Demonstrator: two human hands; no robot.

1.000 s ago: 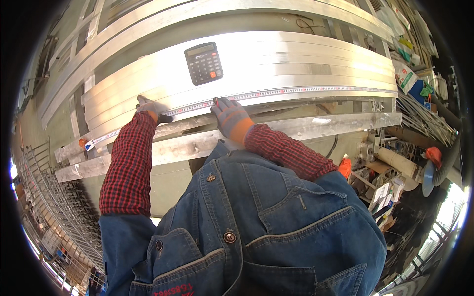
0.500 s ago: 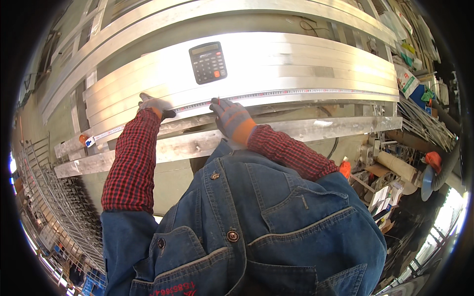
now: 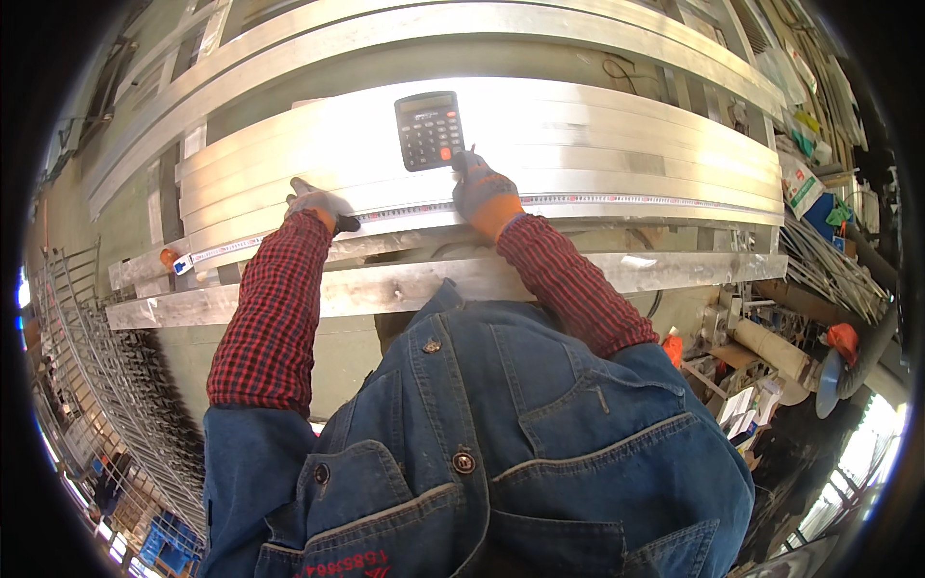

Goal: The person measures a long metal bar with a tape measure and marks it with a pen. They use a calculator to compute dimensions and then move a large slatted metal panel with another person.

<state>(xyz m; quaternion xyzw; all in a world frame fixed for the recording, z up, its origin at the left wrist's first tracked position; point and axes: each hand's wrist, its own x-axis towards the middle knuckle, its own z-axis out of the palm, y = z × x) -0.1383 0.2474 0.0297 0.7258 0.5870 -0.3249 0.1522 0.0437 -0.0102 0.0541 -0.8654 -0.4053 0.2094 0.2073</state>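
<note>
A tape measure's white blade stretches along the near edge of several flat, shiny metal bars laid side by side. My left hand, in a grey and orange work glove, rests on the bars with thumb and fingers apart, over the blade. My right hand, gloved alike, is closed beside the lower right corner of a black calculator. A thin dark tip pokes up from its fingers; what it belongs to is too small to make out. The calculator lies on the bars, its keys facing up.
A blue-and-white piece sits at the blade's left end. A separate metal bar runs between the stack and my body, with longer rails beyond. Metal racks stand at left; thin rods and clutter lie at right.
My right hand has moved away from the tape blade, forward and to the right, to the calculator's corner. The left hand keeps its place on the bars. The whole view has shifted slightly.
</note>
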